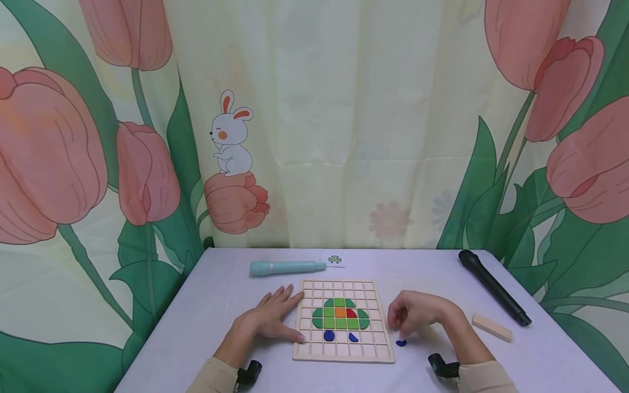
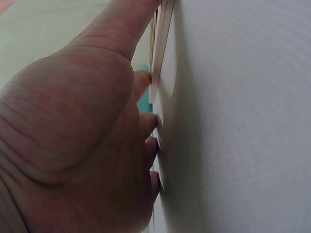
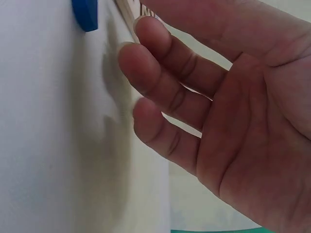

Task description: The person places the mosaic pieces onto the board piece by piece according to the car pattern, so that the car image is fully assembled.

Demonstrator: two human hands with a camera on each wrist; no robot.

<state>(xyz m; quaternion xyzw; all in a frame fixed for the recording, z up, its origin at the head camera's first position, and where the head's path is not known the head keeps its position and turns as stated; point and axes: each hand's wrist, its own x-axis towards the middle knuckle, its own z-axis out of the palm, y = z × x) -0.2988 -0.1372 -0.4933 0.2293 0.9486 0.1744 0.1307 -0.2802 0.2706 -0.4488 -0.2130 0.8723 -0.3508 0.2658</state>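
Observation:
A wooden grid board (image 1: 344,353) lies on the table, bearing green, orange and red pieces in a rounded shape. Below them on the grid are a blue round piece (image 1: 329,335) and a small blue curved piece (image 1: 353,338). My left hand (image 1: 275,316) rests with fingers spread at the board's left side, thumb on its lower left edge. Just right of the board, my right hand (image 1: 417,314) pinches a blue half-round piece (image 1: 401,343) close to the tabletop. In the right wrist view that blue piece (image 3: 85,14) shows at the top, its gripping fingertips out of frame.
Behind the board lie a teal marker-like stick (image 1: 287,267) and a small picture card (image 1: 336,258). A wooden block (image 1: 492,327) lies right of my right forearm, with a black rod (image 1: 494,287) farther out. A tulip-print curtain (image 1: 344,136) hangs behind the table.

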